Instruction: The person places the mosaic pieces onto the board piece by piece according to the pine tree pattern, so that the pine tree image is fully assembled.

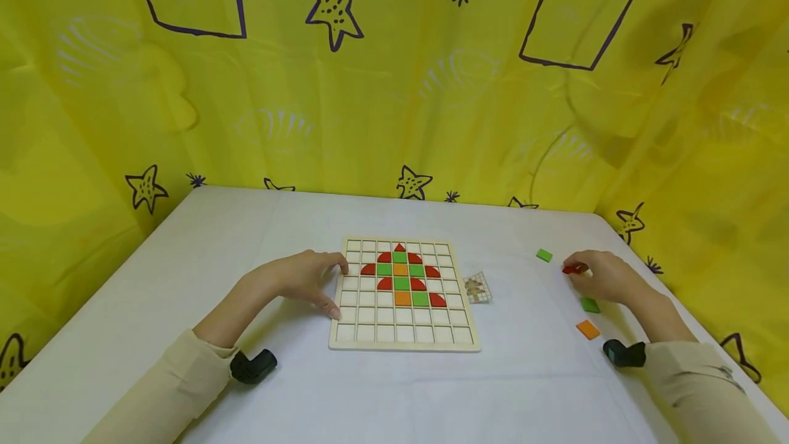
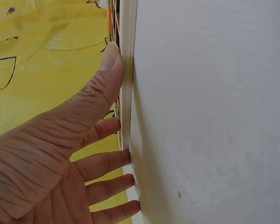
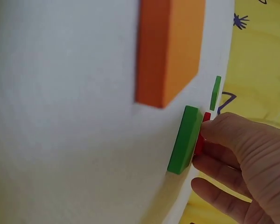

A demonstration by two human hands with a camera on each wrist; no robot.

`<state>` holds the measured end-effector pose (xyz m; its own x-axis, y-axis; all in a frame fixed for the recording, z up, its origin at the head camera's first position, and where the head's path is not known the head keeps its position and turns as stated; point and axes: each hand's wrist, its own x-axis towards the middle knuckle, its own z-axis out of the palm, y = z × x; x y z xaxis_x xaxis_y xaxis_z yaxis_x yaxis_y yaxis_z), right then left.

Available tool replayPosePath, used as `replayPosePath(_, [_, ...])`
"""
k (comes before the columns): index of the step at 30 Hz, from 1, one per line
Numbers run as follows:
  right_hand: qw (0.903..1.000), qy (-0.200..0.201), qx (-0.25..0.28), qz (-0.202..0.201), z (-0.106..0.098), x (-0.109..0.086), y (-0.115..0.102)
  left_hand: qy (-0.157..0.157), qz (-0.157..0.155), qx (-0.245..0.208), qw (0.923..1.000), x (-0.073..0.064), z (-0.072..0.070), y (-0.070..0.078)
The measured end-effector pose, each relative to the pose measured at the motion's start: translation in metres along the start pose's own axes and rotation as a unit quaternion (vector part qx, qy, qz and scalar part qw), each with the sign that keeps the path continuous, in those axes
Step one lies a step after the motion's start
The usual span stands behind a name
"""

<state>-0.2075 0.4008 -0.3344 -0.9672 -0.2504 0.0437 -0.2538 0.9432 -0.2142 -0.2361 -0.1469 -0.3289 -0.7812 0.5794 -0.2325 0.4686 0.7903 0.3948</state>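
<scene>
A pale wooden grid board (image 1: pixel 365 333) lies on the table, with red, green and orange tiles set in its upper and middle cells. My left hand (image 1: pixel 303 276) is spread at the board's left edge, thumb and fingertips touching it; the left wrist view shows the thumb (image 2: pixel 111 70) against the rim. On the right side my right hand (image 1: pixel 610 278) pinches a red tile (image 3: pixel 202 135) between thumb and fingers, low over the table. Close by lie a green tile (image 3: pixel 185 140) and an orange tile (image 1: pixel 588 329). Another green tile (image 1: pixel 544 255) is farther back.
A small printed card (image 1: pixel 477 288) with a grid pattern touches the board's right side. The white-covered table (image 1: pixel 246 221) meets a yellow curtain (image 1: pixel 370 101) with drawn stars at the back and along the sides.
</scene>
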Motion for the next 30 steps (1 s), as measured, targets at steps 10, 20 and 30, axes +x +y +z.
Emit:
replayPosePath(10, [0.9970, -0.053, -0.057, -0.005, -0.003, 0.013, -0.006, 0.002, 0.000, 0.000, 1.0000, 0.000, -0.001, 0.001])
replayPosePath(20, [0.9934, -0.088, -0.064, -0.035, -0.008, 0.014, -0.018, 0.005, 0.002, -0.002, 1.0000, -0.001, -0.001, 0.000])
replayPosePath(30, [0.9954, -0.069, -0.056, -0.035, -0.004, 0.011, -0.020, 0.004, 0.006, -0.003, 1.0000, -0.001, 0.000, 0.000])
